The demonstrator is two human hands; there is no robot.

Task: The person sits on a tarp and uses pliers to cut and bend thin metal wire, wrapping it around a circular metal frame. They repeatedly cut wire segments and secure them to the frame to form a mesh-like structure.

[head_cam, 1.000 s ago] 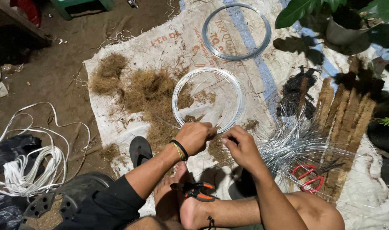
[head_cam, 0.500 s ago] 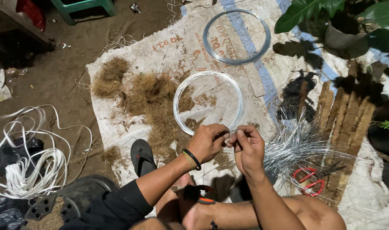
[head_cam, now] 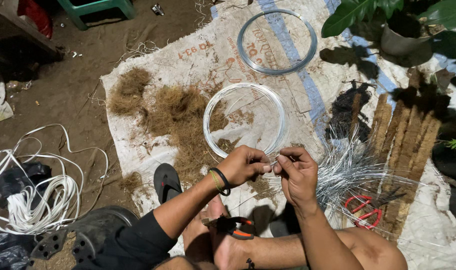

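Observation:
My left hand (head_cam: 245, 165) and my right hand (head_cam: 298, 170) meet over a white sack sheet (head_cam: 198, 60), both pinching the end of a thin silver wire. The wire runs from a white wire coil (head_cam: 244, 120) that lies flat just beyond my fingers. A black band sits on my left wrist. Brown coconut fibre (head_cam: 175, 117) is heaped left of the coil. Orange-handled pliers (head_cam: 233, 226) rest by my bare foot.
A second grey wire coil (head_cam: 277, 42) lies farther back. Cut wire pieces (head_cam: 348, 167), red-handled scissors (head_cam: 363, 212) and fibre-wrapped sticks (head_cam: 403, 130) are at right. A black sandal (head_cam: 167, 181) lies near my left forearm, white cord (head_cam: 33, 195) on the dirt at left, a potted plant (head_cam: 403, 30) at top right.
Both hands have drawn closer together and lifted slightly off the coil's near edge, now pinching the wire end between them.

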